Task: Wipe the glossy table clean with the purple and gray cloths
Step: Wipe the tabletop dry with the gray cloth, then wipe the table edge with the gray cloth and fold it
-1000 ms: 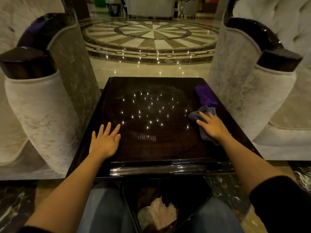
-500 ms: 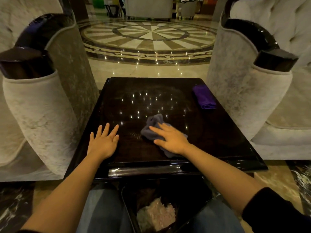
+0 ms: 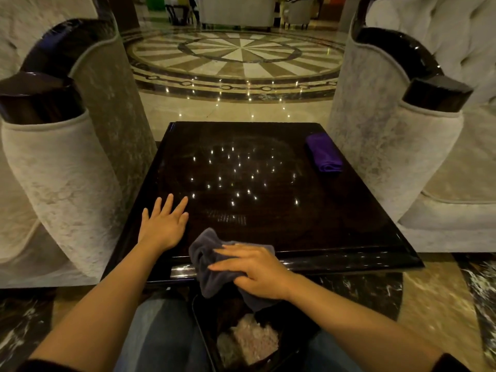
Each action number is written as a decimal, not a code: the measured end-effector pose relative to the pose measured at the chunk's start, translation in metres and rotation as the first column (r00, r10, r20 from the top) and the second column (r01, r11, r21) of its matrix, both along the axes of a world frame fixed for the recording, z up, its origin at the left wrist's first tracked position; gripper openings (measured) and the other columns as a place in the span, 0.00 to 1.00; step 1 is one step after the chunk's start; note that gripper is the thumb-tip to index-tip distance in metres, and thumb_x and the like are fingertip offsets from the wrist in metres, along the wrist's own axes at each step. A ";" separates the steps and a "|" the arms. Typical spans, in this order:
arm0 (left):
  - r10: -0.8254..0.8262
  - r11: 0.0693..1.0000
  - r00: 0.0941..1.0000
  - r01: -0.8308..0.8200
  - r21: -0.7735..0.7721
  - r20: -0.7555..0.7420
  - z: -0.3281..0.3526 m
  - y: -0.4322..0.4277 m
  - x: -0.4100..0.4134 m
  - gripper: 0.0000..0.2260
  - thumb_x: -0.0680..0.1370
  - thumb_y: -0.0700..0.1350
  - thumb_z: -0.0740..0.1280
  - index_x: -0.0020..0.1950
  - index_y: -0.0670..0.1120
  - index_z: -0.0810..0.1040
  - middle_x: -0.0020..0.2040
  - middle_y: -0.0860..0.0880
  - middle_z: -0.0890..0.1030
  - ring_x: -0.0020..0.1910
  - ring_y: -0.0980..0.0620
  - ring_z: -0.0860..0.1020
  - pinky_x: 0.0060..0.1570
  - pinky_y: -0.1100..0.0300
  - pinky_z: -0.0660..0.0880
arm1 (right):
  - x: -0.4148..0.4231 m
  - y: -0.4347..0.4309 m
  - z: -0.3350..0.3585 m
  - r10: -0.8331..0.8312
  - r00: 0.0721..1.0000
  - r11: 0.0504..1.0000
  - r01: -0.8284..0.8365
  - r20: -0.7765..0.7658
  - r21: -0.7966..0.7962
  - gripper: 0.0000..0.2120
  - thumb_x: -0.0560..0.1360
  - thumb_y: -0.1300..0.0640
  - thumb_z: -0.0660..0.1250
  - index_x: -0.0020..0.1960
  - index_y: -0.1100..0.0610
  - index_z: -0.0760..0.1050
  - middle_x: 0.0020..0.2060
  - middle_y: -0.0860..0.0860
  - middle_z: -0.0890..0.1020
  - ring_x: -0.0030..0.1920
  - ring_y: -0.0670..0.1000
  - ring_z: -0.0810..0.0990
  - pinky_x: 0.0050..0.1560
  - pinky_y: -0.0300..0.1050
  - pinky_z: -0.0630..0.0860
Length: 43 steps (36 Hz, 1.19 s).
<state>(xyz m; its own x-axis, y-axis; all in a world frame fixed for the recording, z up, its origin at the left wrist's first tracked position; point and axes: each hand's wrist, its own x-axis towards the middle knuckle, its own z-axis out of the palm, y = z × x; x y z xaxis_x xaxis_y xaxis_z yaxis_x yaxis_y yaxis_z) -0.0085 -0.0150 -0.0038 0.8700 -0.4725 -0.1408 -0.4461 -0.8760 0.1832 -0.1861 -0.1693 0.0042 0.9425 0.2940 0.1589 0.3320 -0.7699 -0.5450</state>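
The glossy dark table (image 3: 308,216) fills the middle of the view and mirrors many small ceiling lights. My right hand (image 3: 255,269) presses the gray cloth (image 3: 209,264) flat at the table's near edge; part of the cloth hangs over the edge. My left hand (image 3: 163,224) lies flat with fingers spread on the near left of the tabletop, holding nothing. The folded purple cloth (image 3: 323,153) rests untouched at the far right of the table.
A pale armchair (image 3: 61,167) stands close on the left and another armchair (image 3: 397,146) on the right. A dark bin (image 3: 249,342) with crumpled paper sits below the near edge between my knees. Patterned marble floor (image 3: 241,52) lies beyond.
My right hand has swept the gray cloth from the right side near the purple cloth across to the middle, then back to the near edge. My left hand has stayed put.
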 end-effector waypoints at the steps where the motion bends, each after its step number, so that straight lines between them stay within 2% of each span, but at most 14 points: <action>1: 0.001 1.000 1.000 -0.001 -0.001 -0.004 0.001 0.000 0.000 0.22 0.80 0.53 0.45 0.74 0.56 0.45 0.77 0.47 0.45 0.75 0.44 0.42 0.72 0.43 0.43 | -0.002 0.001 0.001 -0.012 1.000 0.998 0.012 -0.006 0.057 0.20 0.72 0.67 0.62 0.62 0.56 0.73 0.67 0.57 0.71 0.69 0.55 0.67 0.70 0.51 0.62; 6: 0.009 0.999 1.000 -0.008 0.041 -0.025 0.007 -0.004 0.002 0.22 0.80 0.53 0.45 0.74 0.56 0.46 0.77 0.46 0.47 0.75 0.43 0.44 0.71 0.42 0.46 | -0.009 -0.005 0.015 -0.074 0.996 0.951 0.085 -0.049 0.299 0.18 0.70 0.69 0.63 0.59 0.59 0.76 0.62 0.58 0.76 0.63 0.53 0.73 0.63 0.53 0.72; 10: 0.018 1.000 0.999 -0.018 0.011 0.051 0.026 -0.014 0.000 0.21 0.79 0.53 0.54 0.72 0.53 0.59 0.75 0.44 0.56 0.74 0.41 0.52 0.71 0.41 0.50 | -0.011 -0.028 0.029 -0.147 0.988 0.957 0.151 -0.034 0.246 0.21 0.70 0.66 0.65 0.62 0.54 0.73 0.64 0.56 0.73 0.65 0.51 0.71 0.66 0.49 0.69; 12: -0.017 0.988 0.990 0.038 -0.151 0.137 0.036 -0.023 -0.005 0.20 0.77 0.52 0.59 0.68 0.50 0.67 0.72 0.44 0.65 0.71 0.43 0.61 0.70 0.43 0.56 | -0.011 -0.045 0.037 -0.195 0.980 0.966 0.199 -0.040 0.164 0.23 0.70 0.64 0.68 0.64 0.52 0.71 0.66 0.53 0.71 0.67 0.47 0.67 0.68 0.37 0.63; 14: -0.089 0.901 0.993 0.112 -0.418 0.074 0.046 -0.036 -0.013 0.18 0.76 0.50 0.63 0.65 0.48 0.71 0.66 0.43 0.73 0.65 0.45 0.70 0.65 0.48 0.65 | -0.010 -0.062 0.046 -0.228 0.973 0.971 0.230 -0.029 0.064 0.26 0.70 0.61 0.70 0.66 0.49 0.68 0.66 0.47 0.67 0.66 0.43 0.63 0.65 0.25 0.55; 16: -0.215 0.773 0.969 0.092 -0.627 -0.123 0.055 -0.051 -0.025 0.19 0.74 0.47 0.67 0.65 0.48 0.71 0.60 0.43 0.77 0.59 0.49 0.74 0.59 0.57 0.69 | -0.008 -0.077 0.054 -0.223 0.975 0.974 0.223 0.009 -0.049 0.27 0.70 0.59 0.70 0.66 0.49 0.67 0.67 0.47 0.66 0.68 0.47 0.63 0.68 0.34 0.57; 18: -0.328 0.724 0.910 0.070 -0.686 -0.254 0.060 -0.065 -0.033 0.22 0.73 0.46 0.68 0.67 0.49 0.69 0.58 0.45 0.76 0.56 0.53 0.74 0.55 0.61 0.68 | -0.004 -0.090 0.061 -0.215 0.975 0.955 0.222 0.059 -0.198 0.26 0.69 0.57 0.70 0.66 0.49 0.68 0.71 0.52 0.64 0.70 0.52 0.63 0.68 0.47 0.61; 21: -0.419 0.720 0.823 0.045 -0.692 -0.383 0.061 -0.086 -0.036 0.29 0.72 0.48 0.69 0.70 0.51 0.62 0.60 0.47 0.74 0.54 0.52 0.75 0.54 0.59 0.70 | 0.005 -0.105 0.063 -0.202 0.977 0.902 0.215 0.075 -0.374 0.30 0.70 0.53 0.70 0.68 0.47 0.63 0.73 0.53 0.60 0.71 0.53 0.60 0.68 0.50 0.60; 24: -0.432 0.750 0.797 0.056 -0.660 -0.423 0.057 -0.105 -0.037 0.33 0.71 0.47 0.71 0.72 0.53 0.58 0.64 0.45 0.72 0.55 0.48 0.76 0.57 0.55 0.72 | 0.011 -0.115 0.056 -0.217 0.974 0.863 0.159 -0.069 -0.480 0.34 0.72 0.46 0.66 0.72 0.44 0.52 0.75 0.51 0.53 0.74 0.52 0.51 0.71 0.52 0.51; 27: -0.457 0.795 0.823 0.207 -0.571 -0.338 0.049 -0.119 -0.038 0.35 0.70 0.46 0.72 0.72 0.53 0.58 0.68 0.44 0.68 0.63 0.47 0.71 0.58 0.59 0.68 | 0.012 -0.122 0.046 -0.290 0.919 0.865 0.131 -0.269 -0.485 0.37 0.72 0.39 0.61 0.72 0.41 0.42 0.75 0.48 0.46 0.74 0.51 0.41 0.72 0.56 0.40; 29: -0.507 0.798 0.813 0.318 -0.513 -0.285 0.044 -0.127 -0.038 0.36 0.69 0.47 0.73 0.72 0.52 0.58 0.69 0.44 0.67 0.66 0.47 0.67 0.61 0.59 0.65 | 0.008 -0.128 0.044 -0.342 0.882 0.891 0.194 -0.325 -0.411 0.38 0.72 0.37 0.61 0.71 0.39 0.39 0.75 0.48 0.44 0.74 0.51 0.40 0.71 0.57 0.39; 33: -0.564 0.808 0.788 0.467 -0.358 -0.245 0.037 -0.135 -0.037 0.36 0.69 0.50 0.73 0.72 0.52 0.58 0.68 0.42 0.67 0.66 0.44 0.66 0.67 0.50 0.64 | -0.008 -0.138 0.046 -0.420 0.835 0.904 0.420 -0.355 -0.081 0.38 0.71 0.44 0.67 0.72 0.40 0.45 0.75 0.54 0.48 0.74 0.52 0.44 0.71 0.51 0.49; 35: -0.576 0.811 0.786 0.516 -0.277 -0.224 0.037 -0.139 -0.037 0.36 0.68 0.52 0.72 0.72 0.52 0.60 0.67 0.42 0.66 0.66 0.43 0.65 0.67 0.49 0.64 | -0.018 -0.140 0.046 -0.416 0.820 0.894 0.448 -0.393 -0.012 0.39 0.70 0.49 0.70 0.72 0.44 0.49 0.75 0.54 0.52 0.74 0.51 0.45 0.70 0.45 0.50; 43: -0.623 0.779 0.751 0.570 -0.262 -0.218 0.049 -0.155 -0.034 0.24 0.68 0.39 0.72 0.63 0.48 0.71 0.62 0.45 0.74 0.60 0.46 0.72 0.59 0.53 0.71 | -0.041 -0.124 0.031 -0.485 0.865 0.859 0.443 -0.130 -0.258 0.30 0.70 0.52 0.68 0.69 0.48 0.60 0.65 0.52 0.71 0.62 0.54 0.68 0.62 0.44 0.66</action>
<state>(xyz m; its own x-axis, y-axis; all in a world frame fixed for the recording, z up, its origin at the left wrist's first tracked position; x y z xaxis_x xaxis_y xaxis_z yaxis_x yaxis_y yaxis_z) -0.0423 -0.1701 0.0452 0.3371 -0.9204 -0.1980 -0.7736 -0.3907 0.4990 -0.2269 -0.2931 0.0356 0.9829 -0.1781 -0.0461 -0.1825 -0.9123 -0.3667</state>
